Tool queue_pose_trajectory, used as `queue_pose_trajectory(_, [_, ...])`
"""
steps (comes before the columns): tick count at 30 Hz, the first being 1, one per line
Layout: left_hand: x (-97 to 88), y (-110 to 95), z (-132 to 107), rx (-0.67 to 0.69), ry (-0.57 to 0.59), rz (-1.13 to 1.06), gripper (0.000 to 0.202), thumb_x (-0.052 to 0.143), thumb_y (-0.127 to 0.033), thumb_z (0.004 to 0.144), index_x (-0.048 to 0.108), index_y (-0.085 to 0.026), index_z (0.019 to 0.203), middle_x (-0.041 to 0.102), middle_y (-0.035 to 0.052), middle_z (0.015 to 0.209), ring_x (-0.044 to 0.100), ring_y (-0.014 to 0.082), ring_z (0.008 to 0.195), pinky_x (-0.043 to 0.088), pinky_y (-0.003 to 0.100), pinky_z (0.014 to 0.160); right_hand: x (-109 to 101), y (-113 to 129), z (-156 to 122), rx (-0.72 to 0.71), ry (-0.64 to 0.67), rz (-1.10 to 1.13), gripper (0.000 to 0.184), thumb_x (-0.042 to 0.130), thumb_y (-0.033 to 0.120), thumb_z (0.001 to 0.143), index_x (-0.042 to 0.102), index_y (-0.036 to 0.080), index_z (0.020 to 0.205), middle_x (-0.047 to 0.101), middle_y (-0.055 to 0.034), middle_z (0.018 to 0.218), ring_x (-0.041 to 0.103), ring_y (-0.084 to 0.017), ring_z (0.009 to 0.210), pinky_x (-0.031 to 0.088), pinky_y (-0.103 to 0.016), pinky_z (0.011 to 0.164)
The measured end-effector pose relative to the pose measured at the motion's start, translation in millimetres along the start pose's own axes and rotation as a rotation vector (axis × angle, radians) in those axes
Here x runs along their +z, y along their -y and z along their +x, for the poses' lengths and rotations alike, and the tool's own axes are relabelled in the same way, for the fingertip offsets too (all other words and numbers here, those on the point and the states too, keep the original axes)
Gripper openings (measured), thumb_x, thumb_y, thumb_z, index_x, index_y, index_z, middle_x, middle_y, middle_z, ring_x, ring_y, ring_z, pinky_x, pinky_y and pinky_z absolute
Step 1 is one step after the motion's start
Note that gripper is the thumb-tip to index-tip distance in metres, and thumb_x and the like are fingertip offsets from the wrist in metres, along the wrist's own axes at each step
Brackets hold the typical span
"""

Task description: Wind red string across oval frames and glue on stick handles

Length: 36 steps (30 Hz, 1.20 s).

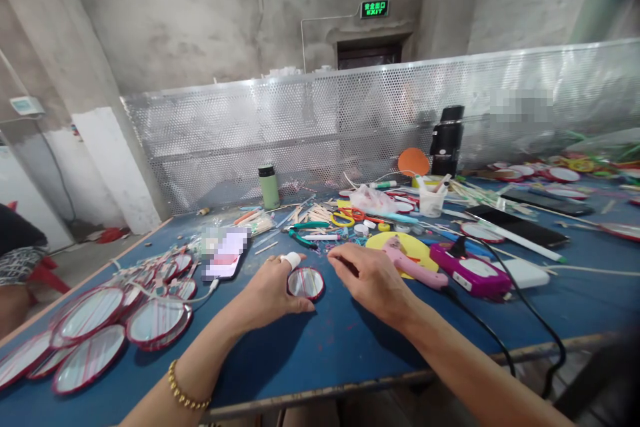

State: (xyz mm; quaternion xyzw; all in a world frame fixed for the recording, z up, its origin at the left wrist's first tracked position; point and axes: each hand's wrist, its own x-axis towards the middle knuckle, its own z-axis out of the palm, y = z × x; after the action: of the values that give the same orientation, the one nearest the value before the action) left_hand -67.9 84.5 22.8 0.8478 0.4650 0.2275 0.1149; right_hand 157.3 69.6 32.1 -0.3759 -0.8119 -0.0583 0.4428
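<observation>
My left hand (273, 290) rests on the blue table (320, 347) and grips a small round red-rimmed mirror (306, 282) between thumb and fingers; one fingertip wears a white wrap. My right hand (373, 277) lies just right of the mirror, fingers curled together and pointing left at it, apparently pinching something too small to name. A pink glue gun (413, 267) lies on a yellow disc (400, 247) just behind my right hand.
Several large red-rimmed mirrors (100, 327) lie at the left. A phone (227, 255) sits behind my left hand. A magenta box (473, 273) with black cable, scissors (307, 230), a green bottle (269, 187) and a perforated metal screen (350, 127) stand beyond. A person's arm (15, 260) shows at far left.
</observation>
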Motion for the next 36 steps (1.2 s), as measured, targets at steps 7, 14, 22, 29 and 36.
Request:
queue_pose_trajectory(7, [-1.4,6,9,-0.015,-0.057,0.035,0.075,0.074,-0.036,0.07,0.048,-0.018,0.138,0.062,0.0143,0.125,0.055,0.0319,0.116,0.043,0.041,0.096,-2,1,0,0.015,0.02,0.008,0.013,0.054,0.015,0.092,0.067,0.017,0.09,0.074,-0.0032,0.087,0.07,-0.017,0.08,0.05,-0.026,0.072])
queue_pose_trajectory(14, [-12.1,17,18,-0.299,-0.088,0.211,0.073,0.069,-0.034,0.072,0.047,-0.014,0.138,0.064,0.0163,0.125,0.056,0.033,0.118,0.042,0.038,0.094,-4,-1,1,-0.002,-0.024,0.019,0.012,0.055,0.015,0.091,0.066,0.018,0.09,0.074,-0.0023,0.085,0.07,-0.016,0.078,0.049,-0.025,0.072])
queue_pose_trajectory(22, [-12.1,22,20,-0.391,0.02,0.239,0.077,0.069,-0.04,0.074,0.045,-0.014,0.142,0.061,0.015,0.132,0.053,0.0325,0.123,0.041,0.036,0.097,-3,-5,0,-0.001,-0.038,0.019,0.013,0.053,0.017,0.093,0.066,0.019,0.091,0.073,-0.0024,0.084,0.069,-0.016,0.077,0.049,-0.025,0.071])
queue_pose_trajectory(29, [-6.9,24,19,-0.273,-0.092,0.259,0.075,0.068,-0.044,0.075,0.048,-0.01,0.139,0.061,0.0215,0.126,0.056,0.0351,0.117,0.043,0.042,0.095,-44,-11,17,0.056,-0.233,-0.077,0.016,0.055,0.024,0.092,0.069,0.018,0.088,0.072,-0.0017,0.077,0.063,-0.013,0.065,0.045,-0.024,0.064])
queue_pose_trajectory(36, [-28.1,-16,34,-0.019,-0.416,-0.155,0.05,0.06,-0.038,0.082,0.058,-0.018,0.127,0.067,0.0126,0.118,0.061,0.0269,0.11,0.047,0.039,0.092,-80,-24,88,0.259,0.195,-0.517,0.023,0.051,0.023,0.09,0.074,0.022,0.086,0.074,-0.0035,0.079,0.065,-0.017,0.072,0.038,-0.025,0.061])
